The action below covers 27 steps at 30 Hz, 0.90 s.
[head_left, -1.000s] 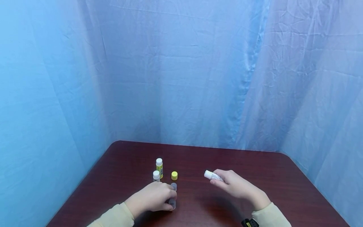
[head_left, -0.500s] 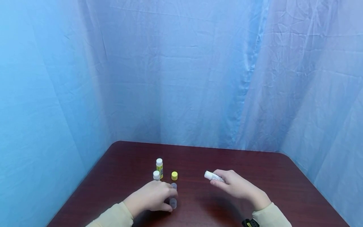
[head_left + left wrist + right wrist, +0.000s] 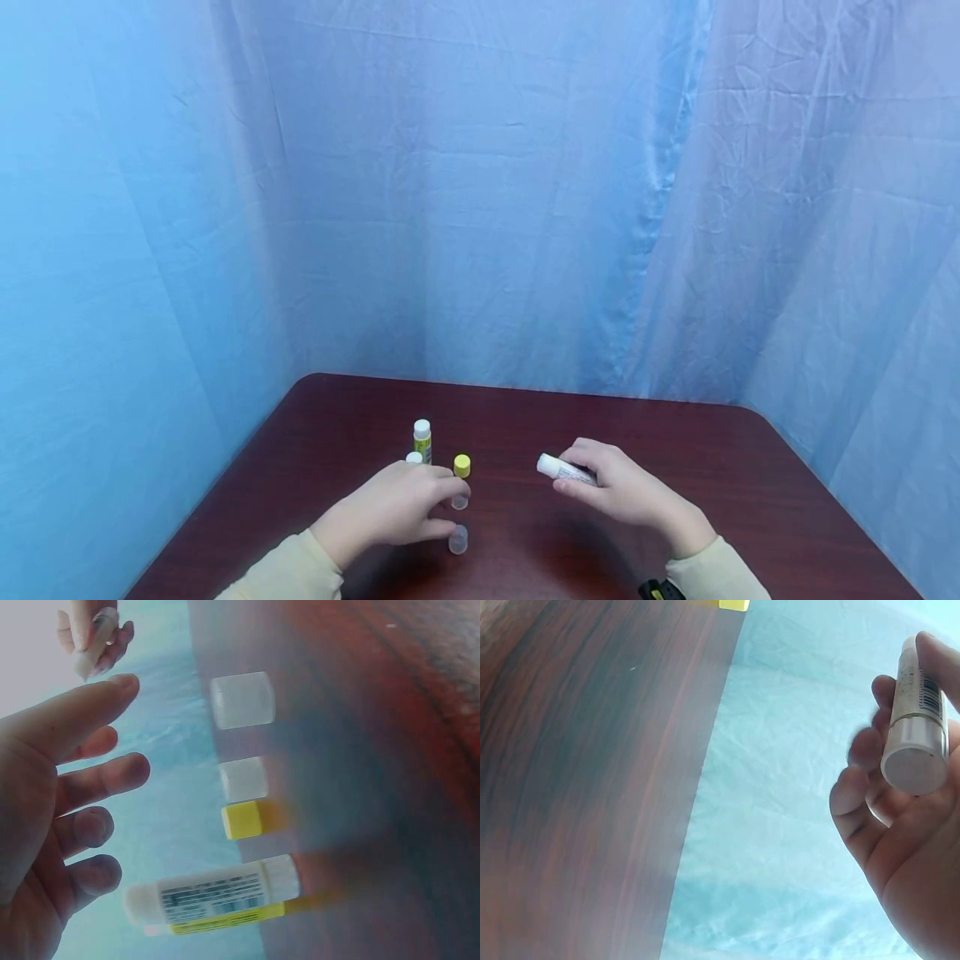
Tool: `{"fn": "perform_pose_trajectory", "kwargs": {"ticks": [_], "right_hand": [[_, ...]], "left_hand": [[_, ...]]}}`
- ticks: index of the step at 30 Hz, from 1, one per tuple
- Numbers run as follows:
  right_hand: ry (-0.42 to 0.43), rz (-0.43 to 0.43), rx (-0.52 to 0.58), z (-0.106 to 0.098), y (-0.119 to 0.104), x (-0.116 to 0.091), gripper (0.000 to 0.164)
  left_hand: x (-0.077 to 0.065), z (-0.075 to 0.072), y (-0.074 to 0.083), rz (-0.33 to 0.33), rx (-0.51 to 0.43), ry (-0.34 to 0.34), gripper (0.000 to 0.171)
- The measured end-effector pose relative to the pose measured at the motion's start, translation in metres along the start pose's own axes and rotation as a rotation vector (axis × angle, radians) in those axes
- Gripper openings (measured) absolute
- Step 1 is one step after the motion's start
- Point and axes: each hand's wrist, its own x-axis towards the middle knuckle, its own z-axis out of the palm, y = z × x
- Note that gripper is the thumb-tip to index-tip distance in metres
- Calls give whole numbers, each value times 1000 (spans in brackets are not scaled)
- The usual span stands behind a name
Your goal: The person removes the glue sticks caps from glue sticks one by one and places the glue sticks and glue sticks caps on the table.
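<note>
My right hand (image 3: pixel 630 492) grips a white glue stick (image 3: pixel 567 472), held tilted above the table; its flat end faces the camera in the right wrist view, where the barcode label (image 3: pixel 930 694) shows. My left hand (image 3: pixel 393 508) hovers with thumb and fingers spread and nothing between them. Just by its thumb stands a clear cap (image 3: pixel 458 540). A second clear cap (image 3: pixel 460 502), partly behind the fingers, stands farther back, with a yellow cap (image 3: pixel 462 466) beyond it. Left of these, a white glue stick (image 3: pixel 214 892) and a yellow-labelled glue stick (image 3: pixel 422 442) stand upright; in the head view my left hand hides most of the white one.
The dark red-brown wooden table (image 3: pixel 675 450) has rounded far corners. Blue cloth (image 3: pixel 480 208) hangs behind it and on both sides. A dark band (image 3: pixel 662 590) sits at the right wrist.
My left hand has let go of the near clear cap, drawing its thumb and fingers up and slightly back from it. The right hand keeps the glue stick almost in place.
</note>
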Motion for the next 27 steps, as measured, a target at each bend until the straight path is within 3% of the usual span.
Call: {"fn": "perform_pose_trajectory", "kwargs": {"ticks": [11,21,27], "right_hand": [[89,19,-18,0,-14,6,9],[108,-5,80,4,-22,13,9],[122,-27,67,7,-28,20,10]], "left_hand": [[-2,-18,-5,42,65,256,27],[-3,-21,-13,25,89,371,29],[-3,-23,-21,15,83,443,28]]}}
